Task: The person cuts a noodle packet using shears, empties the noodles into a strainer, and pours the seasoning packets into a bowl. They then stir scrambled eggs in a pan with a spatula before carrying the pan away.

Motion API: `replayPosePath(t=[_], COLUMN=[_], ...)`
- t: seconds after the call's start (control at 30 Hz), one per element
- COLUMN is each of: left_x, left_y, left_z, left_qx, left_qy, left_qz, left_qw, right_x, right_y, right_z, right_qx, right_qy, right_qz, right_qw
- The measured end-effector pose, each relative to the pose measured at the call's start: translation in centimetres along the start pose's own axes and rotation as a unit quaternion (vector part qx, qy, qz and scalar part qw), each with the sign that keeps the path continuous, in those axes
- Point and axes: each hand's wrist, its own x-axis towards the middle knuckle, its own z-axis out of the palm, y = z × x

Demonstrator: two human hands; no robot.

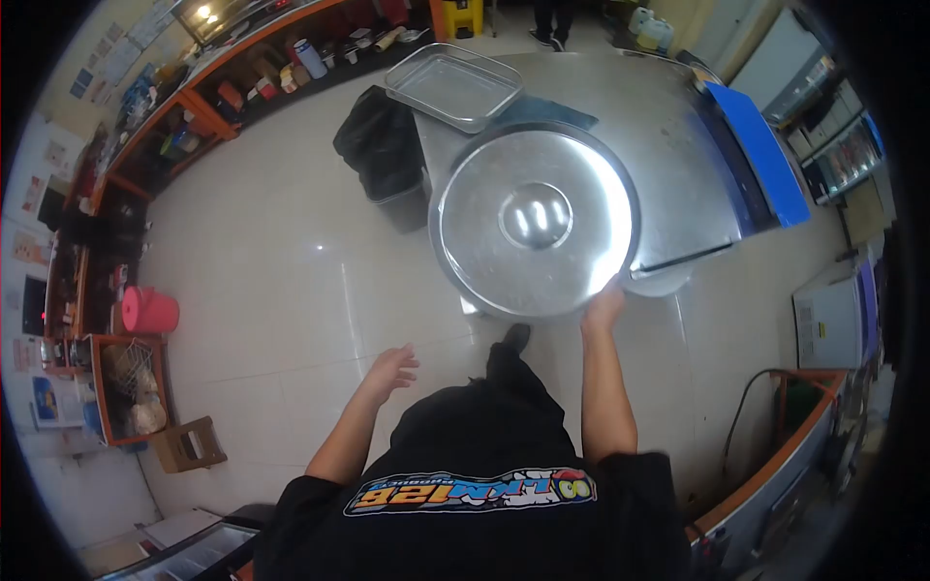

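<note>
A large round steel lid with a raised domed centre lies over the near left corner of a steel table, its rim jutting past the edge. At its near right rim is my right hand, gripping the edge, with some fingertips hidden. My left hand hangs in the air over the floor, fingers loosely stretched and nothing in it. Behind the lid, a shallow clear rectangular tray sits at the table's far left corner.
A bin with a black bag stands against the table's left side. A blue panel rises along the right. Wooden shelves line the left wall, near a pink bucket. A person's legs show at the back.
</note>
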Motion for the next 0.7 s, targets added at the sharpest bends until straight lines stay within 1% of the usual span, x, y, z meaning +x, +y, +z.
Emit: replayPosePath(t=[0.07,0.13,0.17,0.2,0.27,0.3,0.33,0.4,0.43,0.47,0.53,0.57,0.63,0.67,0.7], left_x=[1.1,3.4,4.3,5.1,7.8,8.7,10.6,16.3,19.2,22.0,23.0,24.2,27.5,29.1,30.1], left_y=[0.2,2.3,3.4,6.1,11.5,14.9,18.7,23.8,26.1,28.0,32.5,34.4,37.9,39.7,41.4], left_z=[-1.5,-2.3,-2.5,-2.0,-1.0,0.2,1.1,2.1,2.4,3.0,6.0,7.2,7.7,7.7,7.4], left_qx=[-0.037,-0.078,-0.098,-0.122,-0.136,-0.134,-0.133,-0.180,-0.242,-0.301,-0.313,-0.293,-0.267,-0.261,-0.254], left_qy=[0.056,0.107,0.133,0.154,0.152,0.146,0.141,0.094,0.040,-0.016,0.012,0.031,0.067,0.082,0.096], left_qz=[-0.017,0.012,0.022,0.034,0.091,0.114,0.144,0.204,0.211,0.215,0.187,0.188,0.183,0.175,0.166], left_qw=[0.998,0.991,0.986,0.980,0.975,0.973,0.970,0.958,0.946,0.929,0.931,0.937,0.944,0.946,0.948], right_x=[3.6,5.5,6.5,7.5,9.5,10.9,12.2,13.2,13.6,15.2,18.1,18.5,18.2,17.6,18.6], right_y=[1.7,0.0,-1.5,-2.9,-5.2,-5.9,-6.6,-9.6,-10.4,-9.5,-7.2,-7.2,-7.3,-7.6,-6.7], right_z=[-3.0,-5.9,-7.8,-9.9,-13.2,-15.9,-16.6,-14.7,-13.9,-13.5,-13.7,-12.5,-6.9,-4.7,-3.5], right_qx=[-0.030,0.028,0.054,0.080,0.153,0.123,0.099,0.162,0.190,0.179,0.157,0.164,0.183,0.195,0.222], right_qy=[0.012,0.033,0.014,-0.001,0.012,-0.026,-0.068,0.017,0.063,0.077,0.106,0.117,0.136,0.098,0.095], right_qz=[0.031,0.052,0.073,0.096,0.119,0.102,0.082,0.115,0.130,0.116,0.086,0.085,0.083,0.085,0.106], right_qw=[0.999,0.998,0.996,0.992,0.981,0.987,0.989,0.980,0.971,0.974,0.978,0.976,0.970,0.972,0.965])
